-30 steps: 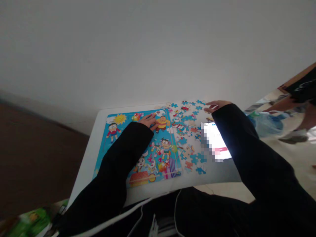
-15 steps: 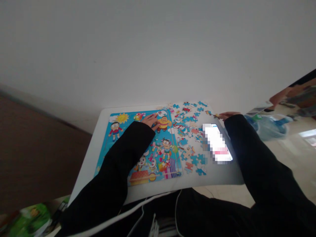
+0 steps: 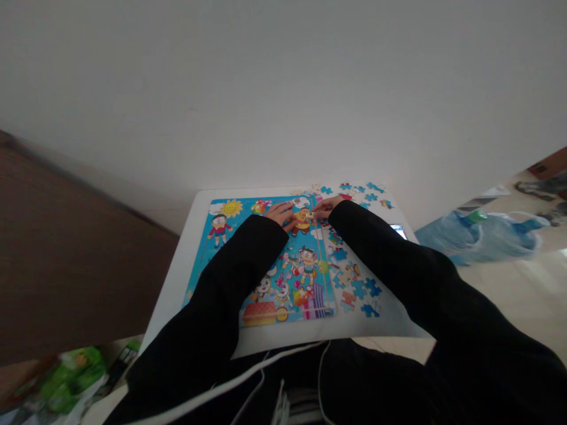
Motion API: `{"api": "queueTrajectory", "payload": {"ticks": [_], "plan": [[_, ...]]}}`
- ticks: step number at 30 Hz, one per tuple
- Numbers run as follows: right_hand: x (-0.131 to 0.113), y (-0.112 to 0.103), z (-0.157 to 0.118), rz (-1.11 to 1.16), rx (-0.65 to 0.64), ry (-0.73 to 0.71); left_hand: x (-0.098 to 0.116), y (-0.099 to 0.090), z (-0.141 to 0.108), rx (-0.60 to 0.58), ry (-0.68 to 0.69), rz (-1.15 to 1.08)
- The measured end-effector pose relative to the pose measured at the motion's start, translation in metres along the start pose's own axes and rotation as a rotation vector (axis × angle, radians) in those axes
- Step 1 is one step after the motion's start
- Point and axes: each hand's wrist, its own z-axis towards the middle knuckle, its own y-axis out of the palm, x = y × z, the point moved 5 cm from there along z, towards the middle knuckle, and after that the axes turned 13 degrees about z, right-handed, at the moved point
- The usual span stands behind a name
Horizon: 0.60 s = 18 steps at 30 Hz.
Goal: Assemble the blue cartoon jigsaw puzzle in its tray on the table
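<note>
A blue cartoon jigsaw puzzle board (image 3: pixel 310 243) lies flat on a small white table. My left hand (image 3: pixel 282 213) rests on its upper part with the fingers spread, beside a printed figure in a yellow-orange shirt. At the board's upper right edge, my right hand (image 3: pixel 326 206) pinches a small puzzle piece (image 3: pixel 310 216) over that same figure; the fingers partly hide it, so whether it is seated cannot be told. Loose puzzle pieces (image 3: pixel 359 287) are scattered along the board's right side, some hidden under my right forearm.
A lit phone (image 3: pixel 398 231) lies on the table (image 3: pixel 175 260), mostly covered by my right sleeve. A wall rises behind the table. Plastic bags (image 3: pixel 496 236) are on the right, a green bag (image 3: pixel 73 378) lower left, and a white cord (image 3: pixel 239 378) crosses my lap.
My right hand has come left from beyond the phone to the board, bringing the puzzle piece. My left hand stays on the board. The view has shifted slightly.
</note>
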Motion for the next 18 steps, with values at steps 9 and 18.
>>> {"api": "queueTrajectory", "payload": {"ticks": [9,18], "plan": [[-0.010,0.011,-0.002,-0.202,0.003,0.048,0.004,0.002,0.003,0.027,0.057,-0.041],[-0.020,0.007,-0.014,-0.539,-0.059,-0.268,0.007,0.004,0.003,0.009,0.033,-0.015]]}}
